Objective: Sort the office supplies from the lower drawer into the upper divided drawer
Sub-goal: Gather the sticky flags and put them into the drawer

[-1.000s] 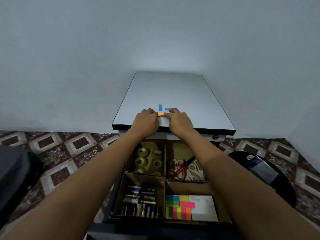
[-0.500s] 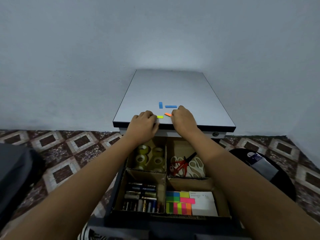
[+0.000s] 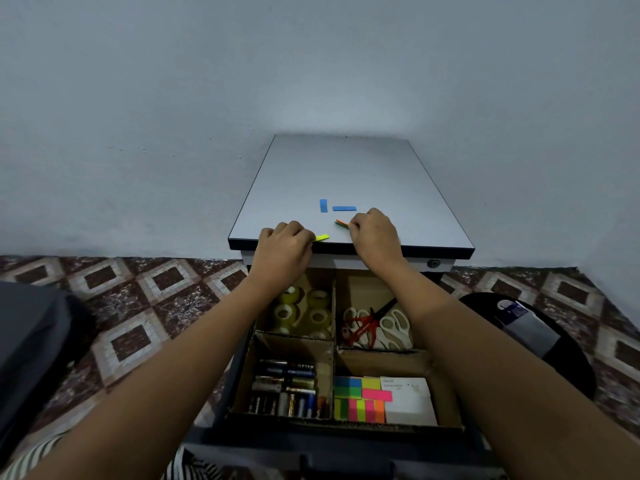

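On the grey cabinet top (image 3: 346,168) my left hand (image 3: 282,249) pinches a yellow sticky flag (image 3: 322,238) near the front edge. My right hand (image 3: 375,233) pinches a small stack of orange and green flags (image 3: 341,223). Two blue flags (image 3: 323,205) (image 3: 344,208) lie flat just behind them. Below, the upper divided drawer (image 3: 332,344) is open: tape rolls (image 3: 304,311) back left, scissors (image 3: 375,325) back right, batteries (image 3: 285,388) front left, sticky flag pads (image 3: 360,398) and white notes (image 3: 408,400) front right.
A black round stool (image 3: 554,358) with a dark pouch stands right of the cabinet. Patterned floor tiles (image 3: 145,306) lie on both sides. A grey trouser leg (image 3: 31,341) is at the left. The cabinet backs onto a plain wall.
My hands have drawn apart, splitting the flags: the yellow one went left with my left hand, the orange and green ones stayed with my right. The view has tilted a little.
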`<state>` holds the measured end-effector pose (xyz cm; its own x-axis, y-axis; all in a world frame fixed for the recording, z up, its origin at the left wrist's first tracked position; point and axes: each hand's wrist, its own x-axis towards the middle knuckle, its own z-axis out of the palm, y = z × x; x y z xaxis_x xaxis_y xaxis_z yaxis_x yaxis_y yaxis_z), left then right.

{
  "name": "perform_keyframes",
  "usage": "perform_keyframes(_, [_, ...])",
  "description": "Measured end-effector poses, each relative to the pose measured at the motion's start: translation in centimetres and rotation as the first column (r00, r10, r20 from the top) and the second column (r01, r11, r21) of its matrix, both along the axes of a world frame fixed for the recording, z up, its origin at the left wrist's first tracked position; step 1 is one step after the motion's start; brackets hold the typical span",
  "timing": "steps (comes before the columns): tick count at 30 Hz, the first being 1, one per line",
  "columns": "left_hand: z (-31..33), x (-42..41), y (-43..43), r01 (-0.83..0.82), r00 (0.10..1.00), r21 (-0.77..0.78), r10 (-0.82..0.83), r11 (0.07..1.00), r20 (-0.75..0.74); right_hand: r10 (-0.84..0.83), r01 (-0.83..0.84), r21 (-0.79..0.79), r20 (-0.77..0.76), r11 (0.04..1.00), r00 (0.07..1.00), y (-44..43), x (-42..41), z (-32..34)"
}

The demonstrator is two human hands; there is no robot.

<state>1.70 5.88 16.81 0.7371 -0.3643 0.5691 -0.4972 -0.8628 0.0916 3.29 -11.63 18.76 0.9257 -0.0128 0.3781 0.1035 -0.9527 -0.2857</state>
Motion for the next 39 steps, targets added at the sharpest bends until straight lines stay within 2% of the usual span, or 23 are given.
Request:
perform_keyframes(5, [0.2,-0.2,-0.5,-0.043,0.996,-0.055,0.039,0.998,-0.078,-0.018,0.02,0.104,-0.012,0.994,1.0,0.3,-0.2,0.2])
perform_keyframes(9, [0.4,-0.4,-0.9,-0.069,0.993,-0.162,0.051,0.984,-0.108,-0.011,0.009,0.122,0.016,0.993,1.0,0.4,-0.5,0.4])
perform_keyframes(16, [0.4,-1.3,-1.1,-0.046,0.988,-0.292,0.001,0.955,-0.151,-0.051,0.04,0.182,0.053,0.982,0.997,0.6,-0.9,0.4])
perform_keyframes(22, [0.5,-3.1,-1.3,-0.08,0.959,-0.458,-0.057,0.886,-0.278,-0.071,0.024,0.387,0.109,0.922,0.991,0.4,-2.3,1.1])
perform_keyframes(25, [-0.3,-5.0,-1.3,-0.095,0.932,-0.517,-0.107,0.851,-0.347,-0.003,-0.052,0.553,0.098,0.831,0.995,-0.1,-5.0,0.6])
perform_keyframes(28, [-1.6,-7.4,-1.1,-0.137,0.893,-0.56,-0.144,0.817,-0.427,0.078,-0.09,0.635,0.048,0.767,0.996,-1.0,-8.5,-1.0])
perform_keyframes(33, [-4.3,-11.2,-1.2,-0.218,0.771,-0.526,-0.186,0.822,-0.609,0.164,-0.075,0.592,-0.097,0.802,0.982,-3.3,-13.6,-4.8])
perform_keyframes(36, [-5.6,-12.7,-1.0,-0.21,0.702,-0.482,-0.212,0.851,-0.68,0.156,0.032,0.539,-0.3,0.842,0.941,-4.3,-15.8,-7.0])
perform_keyframes(39, [-6.5,-13.5,-1.0,-0.221,0.645,-0.446,-0.213,0.868,-0.734,0.099,0.145,0.527,-0.407,0.837,0.908,-5.1,-16.7,-9.0])
